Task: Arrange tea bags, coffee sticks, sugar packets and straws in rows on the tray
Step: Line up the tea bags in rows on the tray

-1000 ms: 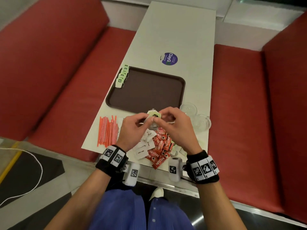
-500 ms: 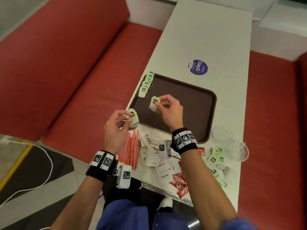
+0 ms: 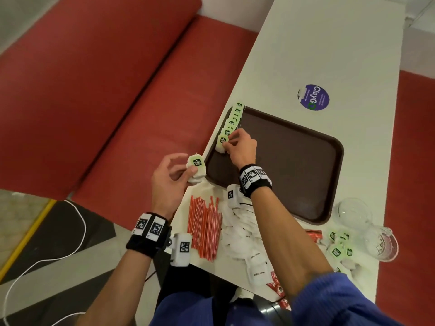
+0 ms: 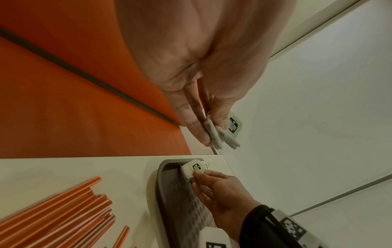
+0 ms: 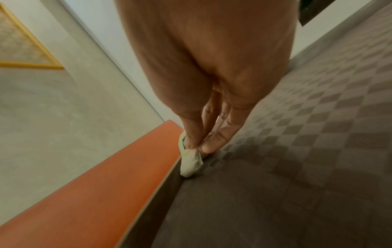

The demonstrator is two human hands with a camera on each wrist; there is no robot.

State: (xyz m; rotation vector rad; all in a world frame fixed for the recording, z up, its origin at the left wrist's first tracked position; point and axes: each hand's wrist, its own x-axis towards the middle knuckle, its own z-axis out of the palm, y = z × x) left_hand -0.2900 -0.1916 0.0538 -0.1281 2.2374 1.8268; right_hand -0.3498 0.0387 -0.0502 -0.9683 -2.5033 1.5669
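Note:
A brown tray (image 3: pixel 294 161) lies on the white table (image 3: pixel 329 43). A row of green-tagged tea bags (image 3: pixel 231 118) runs along the tray's left rim. My right hand (image 3: pixel 227 143) pinches one more tea bag (image 3: pixel 221 144) at the near end of that row, its lower edge on the tray (image 5: pixel 275 167); the tea bag (image 5: pixel 191 163) shows between thumb and finger in the right wrist view. My left hand (image 3: pixel 190 169) holds tea bags (image 3: pixel 197 169) just off the tray's near-left corner; two tea bags (image 4: pixel 224 135) show in the left wrist view.
Orange straws (image 3: pixel 204 229) and white sugar packets (image 3: pixel 242 234) lie near the table's front edge, with red coffee sticks (image 3: pixel 277 285) and loose tea bags (image 3: pixel 339 248) further right. Two clear glass cups (image 3: pixel 367 224) stand by the tray's right corner. Red benches (image 3: pixel 106 90) flank the table.
Both hands left the pile and moved left to the tray. The right hand carried its tea bag to the end of the row on the left rim; the left followed with its own.

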